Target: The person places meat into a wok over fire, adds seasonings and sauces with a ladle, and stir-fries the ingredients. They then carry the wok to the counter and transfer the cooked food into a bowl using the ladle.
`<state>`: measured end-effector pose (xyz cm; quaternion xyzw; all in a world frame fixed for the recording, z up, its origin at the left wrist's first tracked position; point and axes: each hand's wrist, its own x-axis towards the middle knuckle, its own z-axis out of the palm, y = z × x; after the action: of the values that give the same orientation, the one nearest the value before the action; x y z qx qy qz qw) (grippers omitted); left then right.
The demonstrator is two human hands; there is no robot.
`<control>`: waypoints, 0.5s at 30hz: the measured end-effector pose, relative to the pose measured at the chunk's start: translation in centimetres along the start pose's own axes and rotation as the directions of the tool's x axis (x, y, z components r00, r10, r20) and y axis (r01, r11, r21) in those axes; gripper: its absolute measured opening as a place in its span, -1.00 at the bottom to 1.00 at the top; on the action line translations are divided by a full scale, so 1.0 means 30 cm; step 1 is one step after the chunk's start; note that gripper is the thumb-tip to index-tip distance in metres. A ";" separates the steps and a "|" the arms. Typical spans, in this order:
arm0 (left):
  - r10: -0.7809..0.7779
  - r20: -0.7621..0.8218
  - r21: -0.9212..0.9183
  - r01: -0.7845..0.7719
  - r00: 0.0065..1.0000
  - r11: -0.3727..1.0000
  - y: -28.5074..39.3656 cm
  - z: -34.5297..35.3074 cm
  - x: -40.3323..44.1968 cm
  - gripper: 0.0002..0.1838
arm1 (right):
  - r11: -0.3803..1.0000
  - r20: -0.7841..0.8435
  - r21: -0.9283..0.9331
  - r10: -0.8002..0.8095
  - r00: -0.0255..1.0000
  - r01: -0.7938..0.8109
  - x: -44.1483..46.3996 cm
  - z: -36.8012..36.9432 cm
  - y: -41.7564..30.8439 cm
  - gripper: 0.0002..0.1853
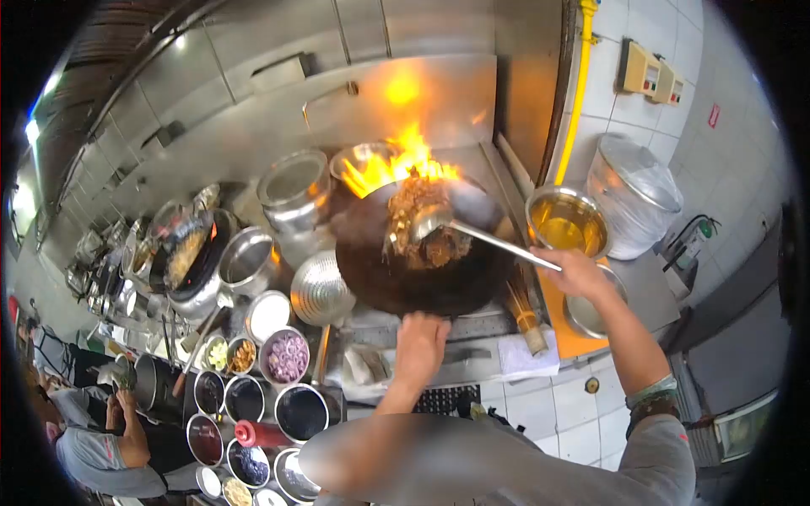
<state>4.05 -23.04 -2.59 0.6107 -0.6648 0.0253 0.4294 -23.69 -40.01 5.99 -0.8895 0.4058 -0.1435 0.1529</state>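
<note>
A large dark wok [371, 282] tilts over the burner, with brown food [411, 207] in it and tall flames [409, 160] at its far edge. My right hand [574, 271] is closed round the handle end of a metal ladle [498, 242], whose bowl lies in the food. At the wok's near edge is my left hand [423, 331], its fingers bent together against the rim; whatever lies under them is hidden.
A steel pot of yellow liquid [567, 221] stands right of the wok, near a bamboo brush [527, 320]. At left are a perforated strainer [322, 289], sliced onions [287, 357], sauce containers [301, 411] and a red bottle [261, 434]. A co-worker [105, 451] stands at lower left.
</note>
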 end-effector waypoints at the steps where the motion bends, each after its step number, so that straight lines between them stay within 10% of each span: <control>1: -0.014 0.000 0.109 0.014 1.000 0.994 -0.005 0.005 0.054 -0.87 | 1.000 0.037 0.002 0.011 0.999 -0.011 -0.028 0.033 0.002 -0.48; 5: -0.038 0.004 0.050 0.038 0.999 0.998 -0.092 0.054 0.194 -0.86 | 0.961 -0.068 0.272 0.056 0.996 -0.036 -0.016 0.084 -0.046 -0.47; 7: -0.009 0.027 0.025 0.009 1.000 1.000 -0.132 0.080 0.207 -0.85 | 0.776 0.113 0.485 0.401 0.909 -0.403 -0.035 0.063 -0.170 -0.47; 12: 0.027 -0.138 0.008 -0.026 0.990 1.000 -0.113 -0.091 0.131 -0.56 | 0.589 0.139 0.685 0.472 0.871 -0.429 -0.111 0.108 -0.202 -0.45; 15: -0.411 -0.338 0.210 0.493 0.847 0.844 -0.352 -0.140 -0.241 -0.36 | 0.523 0.135 0.764 0.443 0.886 -0.378 -0.175 0.117 -0.174 -0.44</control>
<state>14.31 -17.64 -9.48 0.7973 -0.4217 0.1051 0.4188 -22.10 -32.19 4.12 -0.6090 0.5075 -0.2967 0.5325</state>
